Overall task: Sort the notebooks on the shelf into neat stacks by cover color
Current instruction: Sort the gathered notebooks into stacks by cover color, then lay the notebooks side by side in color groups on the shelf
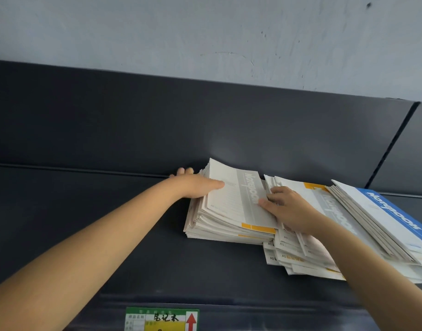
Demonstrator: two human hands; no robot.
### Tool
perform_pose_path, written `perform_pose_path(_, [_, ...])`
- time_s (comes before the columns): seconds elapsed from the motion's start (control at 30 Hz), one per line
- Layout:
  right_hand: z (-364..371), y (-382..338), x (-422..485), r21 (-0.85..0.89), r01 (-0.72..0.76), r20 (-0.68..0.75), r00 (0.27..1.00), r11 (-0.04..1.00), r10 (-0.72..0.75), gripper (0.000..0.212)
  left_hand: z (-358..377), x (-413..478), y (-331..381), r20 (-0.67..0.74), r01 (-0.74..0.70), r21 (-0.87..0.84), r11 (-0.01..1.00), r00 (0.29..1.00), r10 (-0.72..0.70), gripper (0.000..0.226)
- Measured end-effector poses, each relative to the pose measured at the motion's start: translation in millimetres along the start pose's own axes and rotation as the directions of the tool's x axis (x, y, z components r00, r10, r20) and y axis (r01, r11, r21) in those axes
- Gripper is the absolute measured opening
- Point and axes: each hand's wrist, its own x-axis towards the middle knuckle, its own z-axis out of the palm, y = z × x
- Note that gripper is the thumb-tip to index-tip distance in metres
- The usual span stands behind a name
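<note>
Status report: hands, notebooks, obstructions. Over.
Left hand, right hand: both gripping yellow stack by its sides. Loose pile at right unsorted, blue notebooks leaning on it. Pile crowds the stack's right edge.

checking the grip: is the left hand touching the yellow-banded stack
Touching. Head view shows the left hand gripping the yellow-banded stack, thumb on its top cover.

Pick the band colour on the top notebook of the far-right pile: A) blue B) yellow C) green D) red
A: the top notebook of the far-right pile carries a blue band with white lettering; yellow shows on the left stack gripped by the left hand and right hand.
</note>
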Motion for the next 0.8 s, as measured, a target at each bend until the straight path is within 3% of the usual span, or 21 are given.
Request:
perform_pose_path(0.1, [-1.1,-8.9,4.6,0.099,-0.069,-0.068,0.995,0.993,0.076,0.057,-1.2,-3.8,-0.6,-0.014,-0.162,-0.162,0.973,0.987,0.162,0.074])
perform_pose_path(0.2, [5.3,-24.1,7.2,0.083,-0.103,-0.144,0.983,0.991,0.114,0.058,3.5,-10.7,-2.7,-0.020,-0.244,-0.166,0.955,0.970,0.244,0.102])
perform_pose_path(0.27, [9.2,-37.6,7.7,0.109,-0.091,-0.207,0.972,0.990,0.112,0.050,5.6,-15.5,-0.1,0.007,-0.283,-0.203,0.937,0.957,0.291,0.109])
perform_pose_path(0.33, [9.8,-49.5,7.9,0.127,-0.072,-0.270,0.957,0.989,0.104,0.046,4.5,-18.7,1.8,-0.077,-0.288,-0.178,0.941,0.957,0.279,0.093])
perform_pose_path(0.4, [7.1,-59.1,7.6,0.161,-0.056,-0.321,0.941,0.985,0.106,0.038,0.2,-20.1,1.3,-0.226,-0.300,-0.186,0.936,0.940,0.256,0.057])
perform_pose_path(0.5, [-1.0,-77.8,4.9,0.314,-0.007,-0.332,0.936,0.949,0.117,0.027,-12.1,-23.0,-12.4,-0.310,-0.334,-0.427,0.840,0.927,0.212,0.026])
perform_pose_path(0.53, [-3.6,-85.8,4.4,0.419,0.030,-0.341,0.931,0.907,0.126,0.024,-18.3,-26.3,-20.5,-0.323,-0.341,-0.480,0.808,0.925,0.198,0.022])
perform_pose_path(0.6, [-7.3,-107.5,1.4,0.680,0.082,-0.300,0.938,0.729,0.174,0.017,-32.3,-34.7,-40.4,-0.354,-0.349,-0.557,0.754,0.920,0.165,0.020])
perform_pose_path(0.67, [-4.0,-134.2,2.5,0.818,0.112,-0.237,0.960,0.565,0.153,0.021,-47.9,-43.3,-65.2,-0.383,-0.344,-0.603,0.720,0.916,0.116,0.022])
perform_pose_path(0.8, [19.8,-200.3,9.9,0.847,0.147,-0.194,0.980,0.510,0.040,0.034,-86.1,-65.8,-126.0,-0.416,-0.332,-0.654,0.680,0.909,0.044,0.024])
